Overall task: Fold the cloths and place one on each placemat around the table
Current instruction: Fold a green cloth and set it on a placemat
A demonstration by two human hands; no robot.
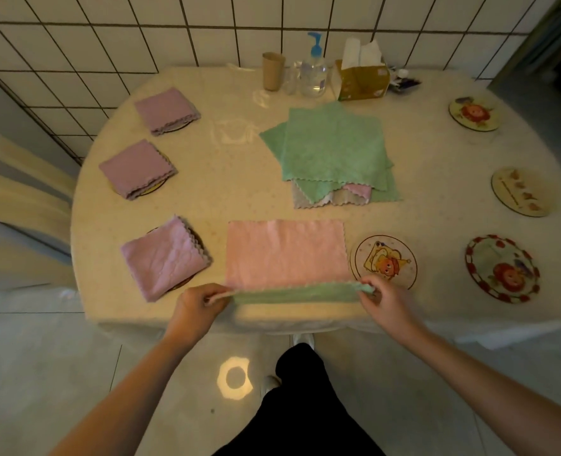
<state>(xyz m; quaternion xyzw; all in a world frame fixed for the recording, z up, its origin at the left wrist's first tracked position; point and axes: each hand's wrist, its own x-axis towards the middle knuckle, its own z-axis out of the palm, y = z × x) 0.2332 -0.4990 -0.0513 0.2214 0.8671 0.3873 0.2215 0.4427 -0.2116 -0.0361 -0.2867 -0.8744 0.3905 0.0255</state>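
Left hand [197, 302] and right hand [382, 299], low in the frame's centre, each pinch one near corner of a cloth [285, 251] lying at the table's [233, 179] near edge. The cloth is pink on its upper face; the lifted near hem, stretched taut between the two hands, shows a green underside with a scalloped edge.

Three folded purple cloths occupy the left side of the frame, each resting on a round placemat that shows only as a sliver beneath it: one lower left [165, 258], one middle left [137, 169], one upper left [166, 110].

Four placemats are uncovered on the right: one just beside the right hand [384, 261], one lower right [502, 268], one middle right [519, 191], one upper right [474, 113]. All are round with printed pictures.

A pile of unfolded cloths [331, 149] lies in the centre, green on top, with pink and grey edges showing below.

Along the tiled wall at the top stand a brown cup [273, 71], a pump bottle [313, 70] and a tissue box [362, 77].
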